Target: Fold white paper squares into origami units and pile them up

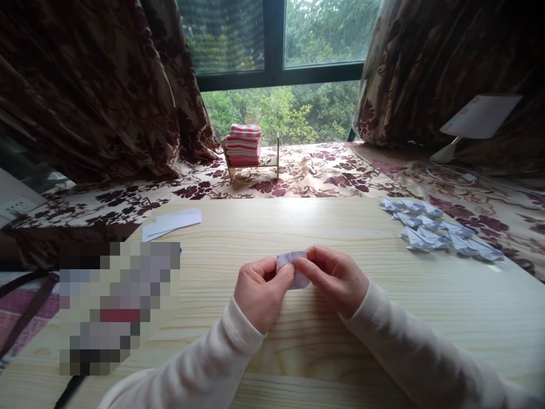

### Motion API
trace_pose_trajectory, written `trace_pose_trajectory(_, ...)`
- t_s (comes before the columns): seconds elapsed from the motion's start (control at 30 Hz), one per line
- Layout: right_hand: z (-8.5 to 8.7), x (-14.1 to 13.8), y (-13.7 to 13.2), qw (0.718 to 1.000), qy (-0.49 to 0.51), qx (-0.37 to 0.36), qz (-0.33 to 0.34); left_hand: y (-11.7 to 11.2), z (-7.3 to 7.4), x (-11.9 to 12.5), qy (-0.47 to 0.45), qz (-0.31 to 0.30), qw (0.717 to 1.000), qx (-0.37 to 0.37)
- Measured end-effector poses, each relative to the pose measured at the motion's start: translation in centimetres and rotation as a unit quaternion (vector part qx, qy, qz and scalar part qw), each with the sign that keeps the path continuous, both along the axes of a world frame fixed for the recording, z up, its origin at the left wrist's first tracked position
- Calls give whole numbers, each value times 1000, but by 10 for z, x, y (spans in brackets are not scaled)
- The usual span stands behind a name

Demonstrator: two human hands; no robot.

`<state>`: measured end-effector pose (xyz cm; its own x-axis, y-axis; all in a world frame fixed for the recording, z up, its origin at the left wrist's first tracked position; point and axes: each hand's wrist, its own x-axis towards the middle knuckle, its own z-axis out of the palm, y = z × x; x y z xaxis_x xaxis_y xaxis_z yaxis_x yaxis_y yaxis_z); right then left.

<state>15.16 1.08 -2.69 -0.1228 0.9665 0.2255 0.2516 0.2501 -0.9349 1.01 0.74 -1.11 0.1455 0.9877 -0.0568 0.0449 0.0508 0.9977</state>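
Observation:
Both of my hands meet over the middle of a pale wooden table point(323, 352). Between them is a small folded piece of pale lilac paper point(293, 270). My left hand point(260, 291) pinches its left side, fingers curled closed. My right hand point(336, 278) pinches the right side with thumb and fingers pressed on the fold. Cream sleeves cover both forearms.
Several folded paper pieces point(438, 232) lie in a heap at the table's far right. Flat white paper sheets point(172, 222) lie at the far left. A small wooden rack with striped cloths point(246, 146) stands on the floral cloth by the window. A white lamp point(477, 122) sits far right.

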Motion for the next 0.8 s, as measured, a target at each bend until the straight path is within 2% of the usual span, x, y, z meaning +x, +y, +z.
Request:
trace_pose_trajectory(0.1,-1,1,1,1000,-11,7,11,0,-1,0,-40,-33,999,-8)
trace_pose_trajectory(0.2,0,5,3,999,19,-32,12,2,-5,-1,-93,-63,993,-42)
trace_pose_trajectory(0.3,1,9,4,997,44,-68,18,6,-10,-1,-109,-9,991,-78)
trace_pose_trajectory(0.4,1,9,3,997,32,-59,44,10,-12,-2,-121,32,989,-84)
trace_pose_trajectory(0.53,-2,7,4,998,41,-19,40,11,-11,-6,-111,3,991,-81)
trace_pose_trajectory(0.67,0,7,5,996,86,-27,14,11,-9,-8,-71,-59,992,-86)
trace_pose_trajectory(0.8,5,9,3,990,115,-73,24,12,-10,-8,-84,-15,993,-88)
